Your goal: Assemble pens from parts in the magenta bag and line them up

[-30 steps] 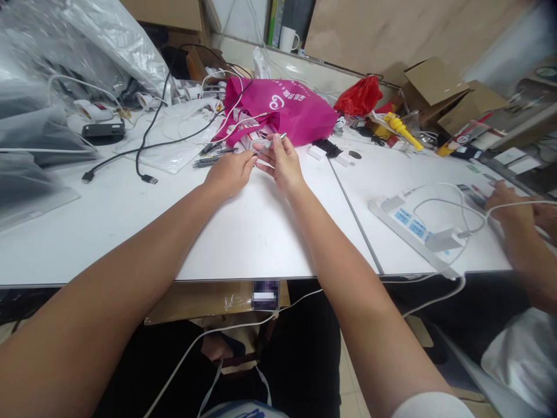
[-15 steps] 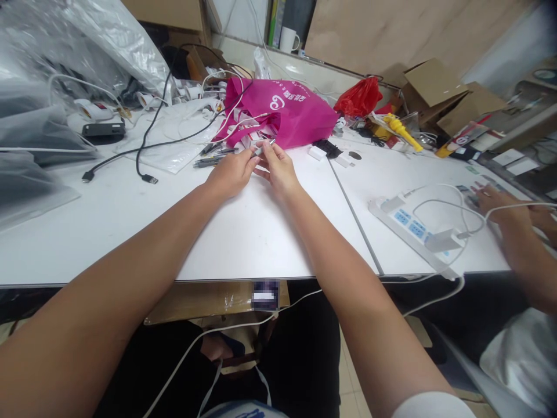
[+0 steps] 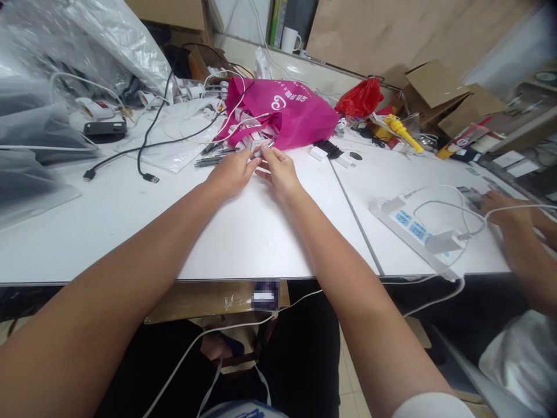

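Note:
My left hand point(image 3: 232, 173) and my right hand point(image 3: 281, 169) meet over the white table point(image 3: 248, 238), in front of a pink bag point(image 3: 300, 116). Between their fingertips is a small, slim grey pen-like object point(image 3: 256, 154), pinched from both sides. Its details are too small to tell. Several dark pens point(image 3: 215, 159) lie on the table just left of my left hand. White and red packets point(image 3: 256, 137) show at the bag's open mouth, right behind my fingers.
A black cable point(image 3: 145, 142) and clear plastic bags point(image 3: 35, 168) lie left. At right are a power strip point(image 3: 413, 232) with white cables and another person's hand point(image 3: 505, 206). White adapters point(image 3: 318, 153), a red bag point(image 3: 360, 97) and cardboard boxes point(image 3: 435, 87) stand farther back.
The slim object has tilted slightly between my fingertips, while both my hands stay in nearly the same place. The other person's hand at the right has shifted a little.

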Demonstrator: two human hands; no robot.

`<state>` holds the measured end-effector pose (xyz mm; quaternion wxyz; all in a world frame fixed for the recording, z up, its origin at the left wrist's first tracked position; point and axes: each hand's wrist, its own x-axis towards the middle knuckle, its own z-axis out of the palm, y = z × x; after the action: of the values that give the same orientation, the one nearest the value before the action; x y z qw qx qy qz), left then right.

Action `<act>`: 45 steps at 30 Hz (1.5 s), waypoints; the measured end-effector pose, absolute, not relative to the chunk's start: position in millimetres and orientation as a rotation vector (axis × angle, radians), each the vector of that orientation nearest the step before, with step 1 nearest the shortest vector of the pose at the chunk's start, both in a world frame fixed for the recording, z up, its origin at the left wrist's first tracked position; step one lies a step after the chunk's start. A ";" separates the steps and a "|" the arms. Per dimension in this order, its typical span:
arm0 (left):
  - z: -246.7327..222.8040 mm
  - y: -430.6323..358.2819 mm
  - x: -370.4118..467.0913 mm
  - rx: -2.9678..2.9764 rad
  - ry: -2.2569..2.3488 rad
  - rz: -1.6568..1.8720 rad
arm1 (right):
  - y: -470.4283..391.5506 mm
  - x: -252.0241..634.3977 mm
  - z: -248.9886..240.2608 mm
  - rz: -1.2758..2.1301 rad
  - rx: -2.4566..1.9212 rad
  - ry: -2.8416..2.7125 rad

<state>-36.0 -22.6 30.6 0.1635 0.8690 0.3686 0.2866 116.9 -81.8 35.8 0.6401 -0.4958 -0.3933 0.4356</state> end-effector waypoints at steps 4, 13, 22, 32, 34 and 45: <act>31.3 -22.1 -35.9 2.523 1.024 0.780 | -81.8 115.9 34.8 0.986 -1.152 -0.897; 35.5 -27.9 -34.3 2.550 1.052 0.729 | -80.8 115.8 33.6 0.928 -1.199 -0.897; 38.7 -34.0 -32.9 2.547 1.083 0.736 | -75.5 115.1 29.6 0.847 -1.251 -0.884; 34.8 -30.7 -33.4 2.603 1.033 0.761 | -79.1 116.0 36.1 0.852 -1.247 -0.907; 34.8 -31.5 -33.3 2.579 1.008 0.777 | -79.3 115.1 36.4 0.823 -1.290 -0.888; 36.9 -33.1 -35.2 2.468 0.992 0.822 | -85.9 111.8 47.8 0.870 -1.343 -0.844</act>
<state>-35.2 -33.1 36.9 0.1779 0.8723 0.3507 0.2906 111.8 -85.9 47.8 0.6183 -0.5835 -0.3666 0.3780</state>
